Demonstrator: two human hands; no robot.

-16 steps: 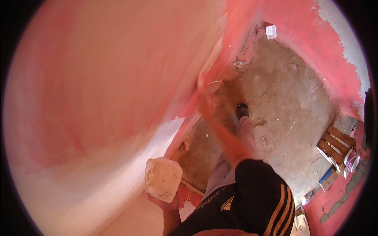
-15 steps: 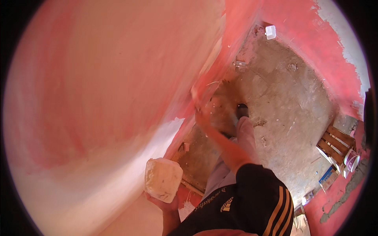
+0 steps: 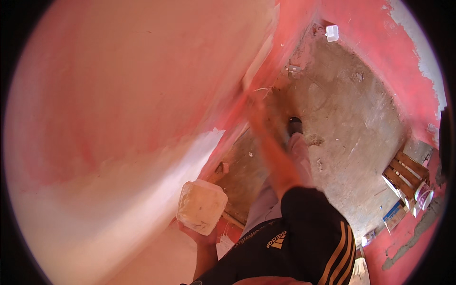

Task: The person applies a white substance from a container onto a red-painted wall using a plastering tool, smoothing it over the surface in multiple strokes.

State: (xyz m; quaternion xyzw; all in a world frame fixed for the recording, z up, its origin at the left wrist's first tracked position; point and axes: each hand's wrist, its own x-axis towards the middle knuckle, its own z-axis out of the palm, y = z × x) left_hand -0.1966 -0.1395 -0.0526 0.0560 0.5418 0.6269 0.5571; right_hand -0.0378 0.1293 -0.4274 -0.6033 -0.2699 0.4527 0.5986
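My left hand (image 3: 193,231) holds a whitish square plastic tub (image 3: 202,206) from underneath, low in the view beside the wall. My right hand (image 3: 251,99) is stretched forward to the foot of the pink-and-cream wall (image 3: 142,85), smeared by motion. I cannot make out its fingers or whether a tool is in it. A brighter white patch (image 3: 194,156) runs along the lower part of that wall.
The concrete floor (image 3: 346,114) carries debris and a small white container (image 3: 332,33) in the far corner. At right stand a wooden slatted crate (image 3: 403,173), a white bucket (image 3: 422,194) and a cardboard box (image 3: 395,216), against a pink, patchily plastered wall (image 3: 394,66).
My right hand has shifted up and right in the view, still blurred. The tub in my left hand sits slightly higher and further right. The whole view has moved slightly.
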